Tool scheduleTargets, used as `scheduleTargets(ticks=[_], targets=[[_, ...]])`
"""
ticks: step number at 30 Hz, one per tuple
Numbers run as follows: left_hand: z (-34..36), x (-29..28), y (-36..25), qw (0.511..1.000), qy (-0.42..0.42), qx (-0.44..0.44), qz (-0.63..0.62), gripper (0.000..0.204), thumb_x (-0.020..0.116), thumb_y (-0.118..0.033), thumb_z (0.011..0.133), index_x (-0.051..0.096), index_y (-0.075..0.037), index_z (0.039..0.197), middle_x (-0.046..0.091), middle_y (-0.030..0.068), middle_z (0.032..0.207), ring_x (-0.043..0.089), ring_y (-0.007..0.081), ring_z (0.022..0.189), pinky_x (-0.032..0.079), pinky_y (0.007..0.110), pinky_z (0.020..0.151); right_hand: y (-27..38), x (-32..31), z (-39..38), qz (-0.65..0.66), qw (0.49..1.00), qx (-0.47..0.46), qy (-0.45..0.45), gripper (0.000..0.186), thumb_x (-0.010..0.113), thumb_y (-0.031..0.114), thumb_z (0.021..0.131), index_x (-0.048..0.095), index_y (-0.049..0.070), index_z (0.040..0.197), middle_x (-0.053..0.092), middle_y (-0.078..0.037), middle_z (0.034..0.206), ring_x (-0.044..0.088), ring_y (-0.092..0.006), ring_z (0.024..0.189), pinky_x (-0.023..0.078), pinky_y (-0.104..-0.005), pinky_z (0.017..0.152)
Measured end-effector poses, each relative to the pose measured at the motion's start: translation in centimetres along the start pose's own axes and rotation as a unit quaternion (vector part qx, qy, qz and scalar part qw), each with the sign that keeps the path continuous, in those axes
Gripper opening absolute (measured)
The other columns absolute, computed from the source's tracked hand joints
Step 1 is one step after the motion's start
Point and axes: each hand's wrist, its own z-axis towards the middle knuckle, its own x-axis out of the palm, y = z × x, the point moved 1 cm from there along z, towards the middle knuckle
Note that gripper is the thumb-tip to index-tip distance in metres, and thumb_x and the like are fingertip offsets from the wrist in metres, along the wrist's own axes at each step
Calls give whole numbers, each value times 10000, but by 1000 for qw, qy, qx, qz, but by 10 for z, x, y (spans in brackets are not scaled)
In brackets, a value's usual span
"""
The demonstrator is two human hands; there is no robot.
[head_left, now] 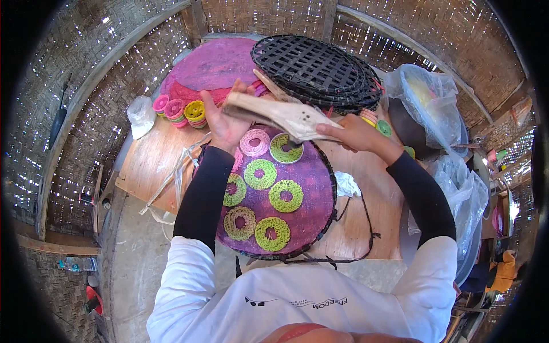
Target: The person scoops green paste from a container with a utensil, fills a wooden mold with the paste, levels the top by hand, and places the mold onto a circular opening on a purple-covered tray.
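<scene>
My right hand (357, 134) grips the right end of a pale wooden lever-like tool (297, 117) with two arms, held over the round tray. My left hand (224, 123) is open, thumb and fingers spread, at the tool's left end; whether it touches the wood I cannot tell. Below the tool, a round pale-rimmed ring mould (273, 153) sits on the purple tray (311, 200), with a green lacy ring (283, 150) inside it. Several more lacy rings lie on the tray, such as a green one (286, 195), a pink one (254, 142) and an olive one (239, 223).
Black woven trays (311, 63) are stacked at the far right, beside a pink round tray (211, 60). Stacked pink and yellow rings (195, 112) stand at the left near a white plastic bag (140, 117). Clear plastic bags (429, 97) cover the right side. A dark cord (370, 243) trails on the wooden table (366, 217).
</scene>
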Motion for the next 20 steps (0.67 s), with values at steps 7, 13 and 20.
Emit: scheduleTargets(ticks=[7, 13, 20], targets=[[-25, 51, 24, 722, 156, 112, 665, 397, 725, -40, 642, 578, 12, 1008, 631, 89, 984, 623, 212, 847, 492, 321, 772, 36, 10, -3, 293, 943, -130, 86, 673, 295, 582, 900, 618, 13, 744, 529, -41, 497, 543, -120, 450, 425, -248, 427], [-44, 53, -12, 721, 27, 266, 639, 274, 704, -27, 677, 616, 6, 934, 647, 84, 923, 610, 165, 846, 482, 299, 759, -26, 103, 61, 18, 932, -310, -185, 706, 629, 415, 771, 381, 34, 1311, 471, -207, 1239, 436, -287, 1171, 349, -378, 984], [-93, 48, -37, 766, -71, 306, 561, 405, 751, -74, 680, 586, -18, 1045, 630, 72, 972, 594, 181, 862, 466, 286, 796, -3, 131, 47, -84, 948, -209, -225, 936, 685, 445, 675, 214, 65, 1388, 315, -201, 1347, 316, -387, 1223, 275, -458, 1020]])
